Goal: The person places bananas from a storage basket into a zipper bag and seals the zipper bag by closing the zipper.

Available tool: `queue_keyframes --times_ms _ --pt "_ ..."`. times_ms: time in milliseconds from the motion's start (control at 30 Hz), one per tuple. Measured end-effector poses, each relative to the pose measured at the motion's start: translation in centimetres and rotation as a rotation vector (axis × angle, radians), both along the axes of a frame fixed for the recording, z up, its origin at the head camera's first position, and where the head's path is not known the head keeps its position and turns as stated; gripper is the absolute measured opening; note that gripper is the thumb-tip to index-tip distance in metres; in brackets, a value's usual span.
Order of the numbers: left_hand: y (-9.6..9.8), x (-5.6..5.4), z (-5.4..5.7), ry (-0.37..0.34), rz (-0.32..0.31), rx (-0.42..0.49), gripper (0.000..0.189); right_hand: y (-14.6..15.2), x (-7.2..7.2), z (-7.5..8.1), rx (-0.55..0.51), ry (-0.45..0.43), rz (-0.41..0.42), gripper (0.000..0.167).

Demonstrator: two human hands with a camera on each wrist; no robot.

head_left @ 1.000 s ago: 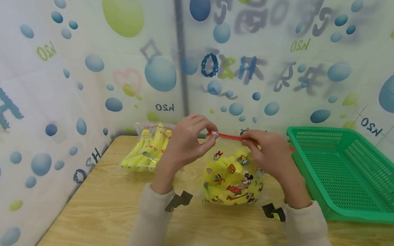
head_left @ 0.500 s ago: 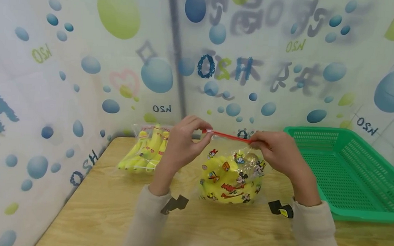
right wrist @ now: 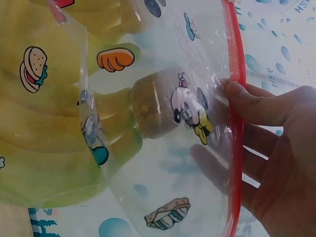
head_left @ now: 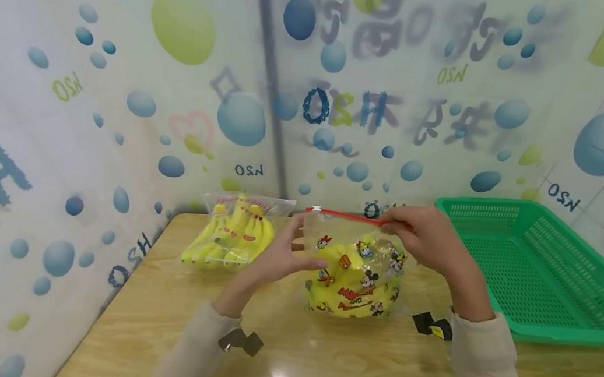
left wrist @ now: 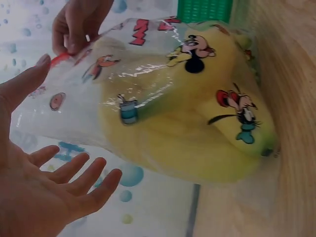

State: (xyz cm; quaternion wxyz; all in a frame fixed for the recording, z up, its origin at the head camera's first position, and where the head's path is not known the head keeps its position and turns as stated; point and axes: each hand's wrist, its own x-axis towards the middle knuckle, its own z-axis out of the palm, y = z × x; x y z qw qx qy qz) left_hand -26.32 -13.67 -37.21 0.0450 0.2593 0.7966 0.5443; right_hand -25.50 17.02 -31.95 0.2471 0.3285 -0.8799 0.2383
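Note:
A clear zip bag [head_left: 356,286] printed with cartoon figures stands on the table with yellow bananas [left wrist: 163,133] inside. Its red zip strip [head_left: 347,216] runs along the top, and the white slider [head_left: 316,209] sits at the strip's left end. My right hand [head_left: 425,238] pinches the strip toward its right end, the thumb [right wrist: 247,101] on one side of the bag and fingers behind it. Beside the bag's left edge, my left hand [head_left: 284,254] has its fingers spread and grips nothing; in the left wrist view its palm [left wrist: 29,192] faces the bag.
Left of my hands lies a second clear bag of bananas [head_left: 233,233] with heart prints. A green plastic basket [head_left: 549,333] stands at the right of the wooden table [head_left: 321,359]. A patterned curtain [head_left: 420,74] hangs right behind the table.
My left hand has let go of the slider end of the strip and moved down beside the bag, fingers spreading. My right hand shifted right along the strip earlier and still pinches it.

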Motion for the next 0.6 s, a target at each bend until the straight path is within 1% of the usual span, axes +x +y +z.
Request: queue_keyframes --times_ms 67,100,200,300,367,467,533,600 --pt "0.0 -0.5 -1.1 -0.039 -0.068 -0.005 0.1 0.1 0.0 0.0 -0.004 -0.006 0.002 0.014" --pt "0.0 -0.7 -1.5 -0.041 -0.11 0.001 0.101 0.1 0.1 -0.1 -0.009 -0.01 0.005 0.014" --pt "-0.1 -1.2 -2.9 -0.054 -0.195 -0.01 0.106 0.1 0.1 -0.2 -0.022 -0.013 0.023 0.014" --pt "-0.4 -1.3 -4.0 -0.09 -0.251 -0.033 0.109 0.2 0.0 -0.3 -0.023 -0.008 0.039 0.014" --pt "-0.5 -1.3 -4.5 -0.116 -0.261 -0.053 0.111 0.4 0.1 -0.5 -0.02 -0.028 0.037 0.013" --pt "-0.6 -1.1 -4.9 -0.141 -0.242 -0.078 0.114 1.0 0.6 -0.6 -0.035 -0.069 -0.006 0.018" --pt "-0.7 -1.1 -5.0 -0.154 -0.223 -0.092 0.115 1.8 1.0 -0.5 -0.059 -0.112 -0.056 0.032" --pt "-0.7 -1.1 -5.0 -0.153 -0.213 -0.102 0.116 2.7 1.4 -0.6 -0.076 -0.158 -0.113 0.052"
